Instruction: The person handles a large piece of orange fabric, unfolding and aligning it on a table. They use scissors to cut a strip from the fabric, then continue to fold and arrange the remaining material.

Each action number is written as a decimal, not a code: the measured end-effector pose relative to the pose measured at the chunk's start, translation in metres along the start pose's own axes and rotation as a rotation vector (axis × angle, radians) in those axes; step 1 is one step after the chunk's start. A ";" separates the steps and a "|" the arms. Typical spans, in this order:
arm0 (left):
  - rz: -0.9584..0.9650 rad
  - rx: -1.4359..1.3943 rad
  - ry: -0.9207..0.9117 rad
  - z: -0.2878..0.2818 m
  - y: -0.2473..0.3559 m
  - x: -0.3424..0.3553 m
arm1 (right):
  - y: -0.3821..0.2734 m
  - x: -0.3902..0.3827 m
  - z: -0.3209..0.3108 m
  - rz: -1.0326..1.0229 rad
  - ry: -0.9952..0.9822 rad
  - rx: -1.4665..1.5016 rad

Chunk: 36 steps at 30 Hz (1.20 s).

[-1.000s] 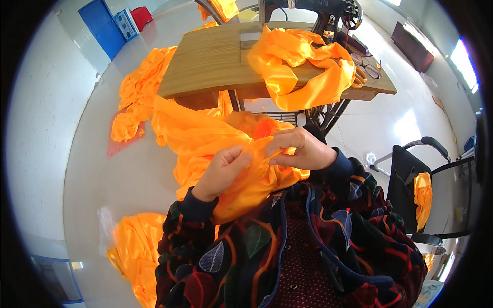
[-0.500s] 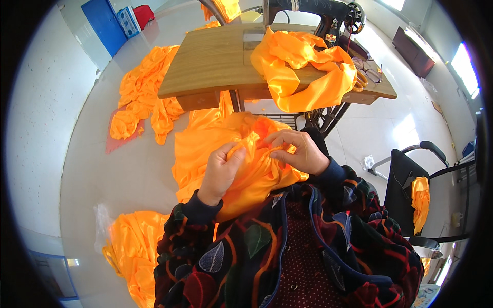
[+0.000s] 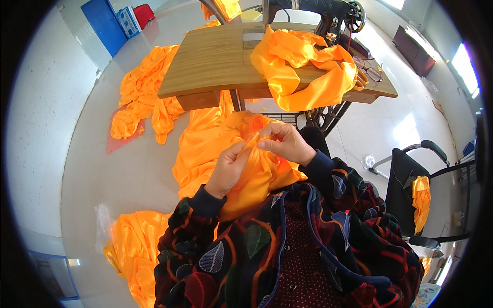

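Note:
Shiny orange satin fabric (image 3: 205, 149) lies over my lap and hangs toward the floor in front of me. My left hand (image 3: 229, 169) is closed on a gathered fold of it. Beside it, my right hand (image 3: 288, 143) pinches the same fold between thumb and fingers, its fingertips close to those of the left. Fabric bunches up between and below both hands. Whether a small tool or thread is in the fingertips cannot be seen.
Ahead stands a wooden sewing table (image 3: 205, 66) with a black sewing machine (image 3: 328, 20), an orange cloth piece (image 3: 287, 77), scissors (image 3: 361, 81) and glasses (image 3: 374, 74). Orange fabric heaps (image 3: 149, 77) lie on the floor at left. A black chair (image 3: 403, 179) stands right.
My right hand has moved left and slightly up, my left hand a little right. The hands are now nearly touching, and the fold between them is drawn together.

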<state>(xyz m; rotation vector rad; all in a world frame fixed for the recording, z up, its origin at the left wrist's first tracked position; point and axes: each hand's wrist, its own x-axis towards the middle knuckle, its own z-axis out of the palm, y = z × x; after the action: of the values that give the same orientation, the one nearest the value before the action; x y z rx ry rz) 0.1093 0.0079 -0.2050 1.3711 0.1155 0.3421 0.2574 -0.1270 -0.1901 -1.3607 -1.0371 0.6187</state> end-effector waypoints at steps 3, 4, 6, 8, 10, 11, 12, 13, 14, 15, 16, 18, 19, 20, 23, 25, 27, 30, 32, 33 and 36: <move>-0.025 -0.017 -0.066 -0.005 -0.002 -0.001 | 0.007 -0.002 0.000 0.016 0.009 0.033; -0.033 -0.018 -0.100 -0.006 -0.002 -0.001 | 0.009 -0.002 0.002 0.018 0.021 0.080; -0.050 -0.017 -0.095 -0.008 -0.003 -0.001 | 0.012 -0.002 0.003 0.008 0.040 0.122; -0.048 0.022 -0.088 -0.008 -0.004 -0.002 | 0.014 -0.002 0.005 -0.015 0.055 0.111; -0.026 0.102 -0.078 -0.006 -0.004 -0.002 | 0.015 -0.003 0.006 -0.042 0.061 0.127; -0.028 0.108 -0.079 -0.006 -0.003 -0.003 | 0.015 -0.003 0.007 -0.052 0.062 0.140; -0.029 0.116 -0.081 -0.005 -0.002 -0.003 | 0.015 -0.003 0.007 -0.032 0.060 0.149; -0.028 0.127 -0.077 -0.005 0.000 -0.003 | 0.015 -0.004 0.007 -0.008 0.056 0.164; -0.042 0.118 -0.080 -0.005 0.001 -0.003 | 0.014 -0.005 0.006 0.015 0.052 0.178; -0.053 0.113 -0.076 -0.005 0.004 -0.004 | 0.014 -0.005 0.006 0.003 0.051 0.182; -0.076 0.119 -0.086 -0.004 0.006 -0.004 | 0.013 -0.005 0.006 -0.008 0.050 0.185; -0.084 0.112 -0.115 -0.004 0.012 -0.004 | 0.013 -0.005 0.006 -0.021 0.049 0.187; -0.117 0.134 -0.104 -0.004 0.014 -0.005 | 0.013 -0.005 0.006 -0.023 0.049 0.184; -0.068 0.167 -0.125 -0.002 0.016 -0.006 | 0.013 -0.005 0.006 -0.031 0.046 0.184; 0.020 0.312 -0.088 0.003 0.018 -0.008 | 0.011 -0.006 0.007 0.048 0.046 0.206; 0.100 0.381 -0.051 0.006 0.018 -0.009 | 0.009 -0.006 0.007 0.026 0.053 0.223; 0.113 0.429 -0.008 0.008 0.017 -0.009 | 0.006 -0.006 0.005 -0.017 -0.005 0.123; 0.146 0.481 0.016 0.008 0.015 -0.009 | -0.001 -0.003 -0.009 -0.082 -0.168 -0.129; 0.163 0.506 0.016 0.007 0.015 -0.009 | -0.004 -0.001 -0.013 -0.090 -0.247 -0.197; 0.167 0.515 0.018 0.007 0.015 -0.009 | -0.004 0.000 -0.014 -0.072 -0.259 -0.197; 0.173 0.518 0.025 0.008 0.015 -0.009 | -0.005 0.001 -0.015 -0.051 -0.277 -0.203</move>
<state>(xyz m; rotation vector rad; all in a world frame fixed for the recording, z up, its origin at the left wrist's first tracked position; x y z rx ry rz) 0.1009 -0.0002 -0.1893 1.8956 0.1108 0.4971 0.2695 -0.1339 -0.1837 -1.4459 -1.3840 0.6915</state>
